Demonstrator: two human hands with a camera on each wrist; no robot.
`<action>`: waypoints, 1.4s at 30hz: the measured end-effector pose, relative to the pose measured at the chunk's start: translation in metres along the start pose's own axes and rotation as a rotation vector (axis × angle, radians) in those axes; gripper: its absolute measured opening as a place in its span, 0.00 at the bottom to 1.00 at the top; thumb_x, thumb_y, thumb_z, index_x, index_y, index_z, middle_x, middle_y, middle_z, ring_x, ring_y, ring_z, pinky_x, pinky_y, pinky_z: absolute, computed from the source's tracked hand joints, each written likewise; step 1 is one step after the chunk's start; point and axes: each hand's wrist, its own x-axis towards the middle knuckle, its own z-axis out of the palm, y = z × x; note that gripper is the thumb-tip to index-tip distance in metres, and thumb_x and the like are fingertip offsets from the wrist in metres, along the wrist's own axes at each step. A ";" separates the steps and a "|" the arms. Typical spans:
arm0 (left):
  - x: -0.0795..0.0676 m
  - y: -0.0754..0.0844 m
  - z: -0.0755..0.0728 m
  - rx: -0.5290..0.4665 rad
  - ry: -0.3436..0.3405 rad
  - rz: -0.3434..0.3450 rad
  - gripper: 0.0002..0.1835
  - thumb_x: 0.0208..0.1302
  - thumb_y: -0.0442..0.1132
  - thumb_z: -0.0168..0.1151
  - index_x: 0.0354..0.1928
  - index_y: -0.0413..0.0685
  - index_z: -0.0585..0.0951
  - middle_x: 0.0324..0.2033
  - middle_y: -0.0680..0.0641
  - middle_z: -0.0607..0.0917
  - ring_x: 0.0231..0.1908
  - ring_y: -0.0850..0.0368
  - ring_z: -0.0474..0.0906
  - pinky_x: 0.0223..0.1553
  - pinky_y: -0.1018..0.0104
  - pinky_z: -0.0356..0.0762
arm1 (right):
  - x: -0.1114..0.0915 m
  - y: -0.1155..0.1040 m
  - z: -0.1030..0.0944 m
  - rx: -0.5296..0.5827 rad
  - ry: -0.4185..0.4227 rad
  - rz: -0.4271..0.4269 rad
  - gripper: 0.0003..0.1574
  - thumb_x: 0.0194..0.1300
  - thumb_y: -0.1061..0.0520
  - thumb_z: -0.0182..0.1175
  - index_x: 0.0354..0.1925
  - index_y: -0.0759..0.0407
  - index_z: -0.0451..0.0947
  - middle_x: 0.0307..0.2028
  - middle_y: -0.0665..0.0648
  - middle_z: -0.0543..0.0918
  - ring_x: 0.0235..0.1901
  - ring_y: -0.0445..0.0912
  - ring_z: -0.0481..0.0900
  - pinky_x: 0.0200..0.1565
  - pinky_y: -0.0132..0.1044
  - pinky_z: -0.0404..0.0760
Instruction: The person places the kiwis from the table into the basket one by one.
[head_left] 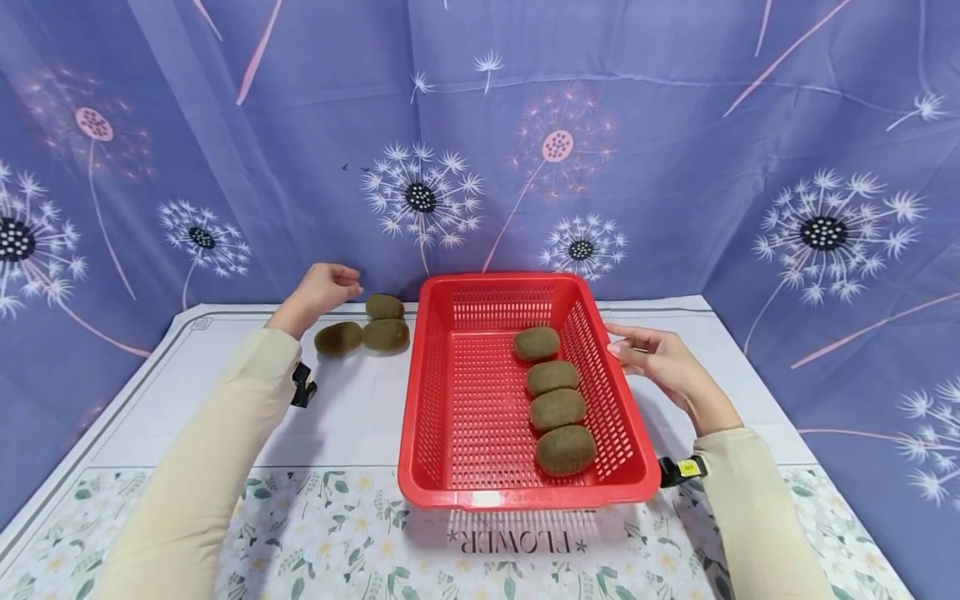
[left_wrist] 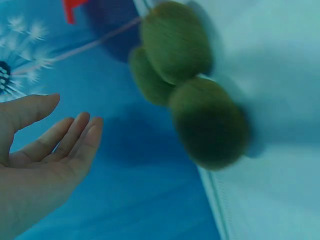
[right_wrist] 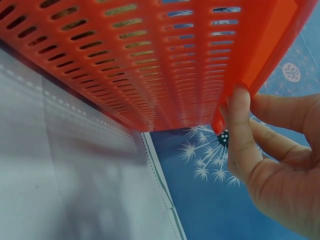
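A red plastic basket [head_left: 465, 498] stands at the middle of the table, with several brown kiwis [head_left: 552, 378] in a row along its right side. At the basket's right rim is my right hand [head_left: 660, 358], its thumb and fingers holding the edge; in the right wrist view the thumb [right_wrist: 240, 107] lies against the rim's underside. My left hand [head_left: 324, 289] hovers beside three loose kiwis [head_left: 339, 339] left of the basket. Its fingers are relaxed and slightly bent, with nothing between them, and the left wrist view shows a gap between the hand [left_wrist: 50, 145] and the kiwis [left_wrist: 210, 122].
A white cloth with a floral front section [head_left: 337, 533] covers the table. Blue-purple curtains [head_left: 315, 167] with dandelion prints hang close behind the table and along both sides. Each wrist wears a black strap [head_left: 303, 385].
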 end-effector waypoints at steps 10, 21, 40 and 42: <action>-0.006 -0.041 0.005 0.083 0.026 -0.014 0.25 0.63 0.31 0.57 0.58 0.20 0.68 0.54 0.25 0.75 0.56 0.34 0.72 0.59 0.50 0.68 | 0.000 0.000 -0.001 -0.019 0.000 -0.005 0.32 0.69 0.61 0.56 0.68 0.67 0.62 0.37 0.51 0.81 0.36 0.41 0.83 0.43 0.35 0.82; -0.013 -0.057 0.010 0.126 0.003 -0.038 0.27 0.63 0.33 0.58 0.59 0.19 0.66 0.55 0.23 0.73 0.57 0.32 0.70 0.59 0.48 0.69 | 0.000 0.001 -0.001 -0.002 -0.005 -0.015 0.32 0.69 0.62 0.56 0.68 0.69 0.61 0.36 0.50 0.81 0.35 0.40 0.83 0.42 0.35 0.82; -0.017 -0.071 0.018 0.454 0.085 0.150 0.27 0.43 0.30 0.71 0.45 0.19 0.74 0.38 0.26 0.80 0.40 0.33 0.76 0.48 0.45 0.73 | 0.000 -0.001 0.001 0.014 -0.003 -0.014 0.33 0.69 0.62 0.57 0.68 0.70 0.61 0.35 0.49 0.81 0.34 0.40 0.83 0.42 0.35 0.83; -0.016 -0.074 0.019 0.467 0.100 0.148 0.26 0.44 0.30 0.71 0.45 0.20 0.74 0.39 0.25 0.79 0.41 0.32 0.76 0.47 0.44 0.73 | 0.000 -0.001 0.000 0.014 -0.002 -0.007 0.34 0.68 0.61 0.57 0.68 0.70 0.61 0.35 0.49 0.81 0.34 0.40 0.83 0.42 0.35 0.83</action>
